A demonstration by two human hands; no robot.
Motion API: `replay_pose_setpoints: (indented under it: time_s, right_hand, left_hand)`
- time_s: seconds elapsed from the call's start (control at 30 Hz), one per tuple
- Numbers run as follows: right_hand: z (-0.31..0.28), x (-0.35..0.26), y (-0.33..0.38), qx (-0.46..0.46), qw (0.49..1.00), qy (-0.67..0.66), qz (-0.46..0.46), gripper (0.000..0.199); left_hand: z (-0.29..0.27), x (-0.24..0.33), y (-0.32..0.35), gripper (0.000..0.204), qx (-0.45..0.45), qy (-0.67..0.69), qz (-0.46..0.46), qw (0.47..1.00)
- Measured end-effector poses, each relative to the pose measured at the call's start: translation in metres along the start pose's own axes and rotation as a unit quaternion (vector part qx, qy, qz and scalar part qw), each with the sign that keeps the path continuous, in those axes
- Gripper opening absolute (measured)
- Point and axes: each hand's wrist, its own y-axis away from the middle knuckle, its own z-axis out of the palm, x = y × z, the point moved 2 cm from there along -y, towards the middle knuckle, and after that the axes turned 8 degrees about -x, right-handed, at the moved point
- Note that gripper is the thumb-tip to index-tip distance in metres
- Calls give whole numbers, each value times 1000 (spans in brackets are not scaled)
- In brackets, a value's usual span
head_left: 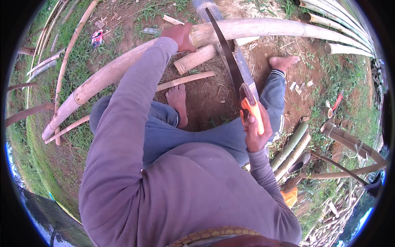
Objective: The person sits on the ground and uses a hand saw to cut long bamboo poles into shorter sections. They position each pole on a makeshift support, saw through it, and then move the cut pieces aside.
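A long, thick bamboo pole (263, 29) runs across in front of me, from the lower left to the upper right. My left hand (181, 37) is wrapped over it near the middle, fingers closed round the pole. In my right hand (258, 131) is a handsaw (230, 55), gripped by its orange handle. The dark blade points up and away, its far part crossing over the pole to the right of my left hand. Whether its teeth touch the pole I cannot tell. A short cut bamboo piece (196, 59) lies just below the pole.
A greyish beam (247, 76) lies under the pole, between my bare feet. Several bamboo poles (329, 20) are stacked at the far right. Green and tan bamboo lengths (291, 144) lie by my right knee. Thin poles (74, 49) stand at the left; sawdust (263, 10) covers the far ground.
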Motion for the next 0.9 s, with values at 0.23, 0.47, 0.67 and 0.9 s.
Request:
replay_pose_setpoints:
  time_s: [0.23, 0.47, 0.67, 0.9]
  right_hand:
    - [3, 27, -51, -16, 1000, 7, -2, 44]
    - [23, 20, -65, 14, 993, 72, -97, 47]
    - [-25, 20, 33, 16, 999, 26, 33, 50]
    - [32, 27, -81, 2, 999, -31, -6, 42]
  left_hand:
    - [4, 3, -6, 88, 29, -8, 18, 999]
    - [-4, -9, -16, 89, 15, 10, 31, 999]
    - [0, -6, -16, 89, 1, -2, 32, 1000]
    - [-7, -3, -18, 96, -7, 11, 36, 999]
